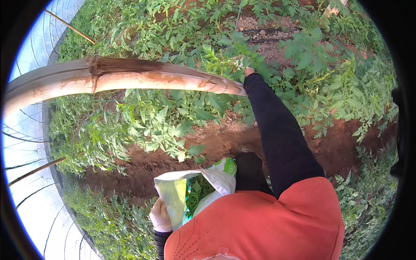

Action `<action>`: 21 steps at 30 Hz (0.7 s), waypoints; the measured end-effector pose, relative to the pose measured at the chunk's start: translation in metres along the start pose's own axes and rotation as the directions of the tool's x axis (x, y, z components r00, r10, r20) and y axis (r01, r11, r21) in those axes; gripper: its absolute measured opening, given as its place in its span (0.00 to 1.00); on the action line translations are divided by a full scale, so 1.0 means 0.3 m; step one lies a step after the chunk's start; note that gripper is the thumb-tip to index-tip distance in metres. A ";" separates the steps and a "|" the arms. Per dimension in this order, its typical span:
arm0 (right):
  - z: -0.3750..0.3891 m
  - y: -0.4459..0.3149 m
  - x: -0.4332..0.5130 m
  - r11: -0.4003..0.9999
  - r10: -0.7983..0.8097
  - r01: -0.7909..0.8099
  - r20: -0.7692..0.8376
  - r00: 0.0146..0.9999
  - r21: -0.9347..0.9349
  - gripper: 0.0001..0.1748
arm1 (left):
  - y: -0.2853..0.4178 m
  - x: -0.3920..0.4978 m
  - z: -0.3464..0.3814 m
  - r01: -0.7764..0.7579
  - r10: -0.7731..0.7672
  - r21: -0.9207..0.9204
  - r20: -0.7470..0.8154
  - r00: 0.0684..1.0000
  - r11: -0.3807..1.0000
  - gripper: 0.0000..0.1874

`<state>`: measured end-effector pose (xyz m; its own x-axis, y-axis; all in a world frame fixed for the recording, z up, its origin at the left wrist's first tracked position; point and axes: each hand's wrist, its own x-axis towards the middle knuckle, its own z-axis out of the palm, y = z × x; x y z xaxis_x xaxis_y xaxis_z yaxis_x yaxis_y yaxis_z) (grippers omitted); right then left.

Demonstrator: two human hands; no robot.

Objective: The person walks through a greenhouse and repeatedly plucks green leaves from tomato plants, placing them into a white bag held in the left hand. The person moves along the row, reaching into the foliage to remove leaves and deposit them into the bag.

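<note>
My left hand point(160, 214), in a pale glove, grips the side of a white and green woven sack point(175, 198) held against my body. The sack's mouth gapes, and cut green leaves and shoots point(197, 191) lie inside. My right arm, in a dark sleeve, stretches forward past the end of a bamboo pole. At its end my right hand point(241, 62), also gloved, is among the leaves of a tomato plant point(224, 58). Foliage hides most of its fingers, so what they hold cannot be made out.
A thick bamboo pole point(156, 75) crosses from the left to my right forearm. Rows of tomato plants point(152, 126) stand on both sides of a bare soil furrow point(143, 169). Black drip lines point(263, 31) run along the far bed. Plastic greenhouse film point(29, 156) curves up at left.
</note>
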<state>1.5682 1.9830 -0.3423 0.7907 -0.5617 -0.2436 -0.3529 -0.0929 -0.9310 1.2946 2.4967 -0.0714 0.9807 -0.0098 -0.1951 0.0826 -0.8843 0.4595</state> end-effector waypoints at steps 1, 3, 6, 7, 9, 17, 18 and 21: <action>0.003 0.003 0.003 1.000 -0.002 0.002 0.004 1.000 0.008 0.14 | 0.011 -0.004 -0.001 -0.002 0.002 0.013 -0.009 1.000 1.000 0.15; 0.003 0.013 0.007 1.000 0.000 0.000 0.014 1.000 0.024 0.14 | 0.032 -0.016 -0.009 0.026 -0.026 0.010 -0.023 0.999 1.000 0.15; 0.004 0.032 0.012 0.999 0.002 -0.003 0.025 1.000 0.046 0.14 | 0.058 -0.048 -0.019 0.083 -0.083 -0.011 -0.065 0.994 0.997 0.15; 0.004 0.038 0.011 0.999 0.003 -0.005 0.029 1.000 0.049 0.14 | 0.064 -0.057 -0.017 0.087 -0.088 -0.009 -0.079 0.993 0.996 0.15; 0.003 0.048 0.012 0.998 0.005 -0.007 0.035 0.999 0.060 0.14 | 0.069 -0.073 -0.014 0.096 -0.096 -0.004 -0.104 0.990 0.995 0.15; 0.017 0.068 0.015 0.981 0.076 -0.090 0.086 0.993 0.173 0.15 | 0.052 -0.114 0.009 0.131 -0.137 -0.052 -0.132 0.982 0.990 0.15; 0.021 0.071 0.013 0.980 0.059 -0.074 0.086 0.995 0.184 0.15 | 0.056 -0.117 0.011 0.148 -0.153 -0.047 -0.124 0.980 0.988 0.14; 0.028 0.075 0.009 0.996 -0.008 0.002 0.063 0.998 0.087 0.16 | 0.080 -0.131 0.008 0.143 -0.138 0.027 -0.137 0.981 0.989 0.14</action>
<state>1.5665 1.9862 -0.3662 0.8231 -0.5084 -0.2531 -0.3063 -0.0220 -0.9517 1.2577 2.4747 -0.0547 0.9748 0.1767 -0.1360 0.2174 -0.8888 0.4034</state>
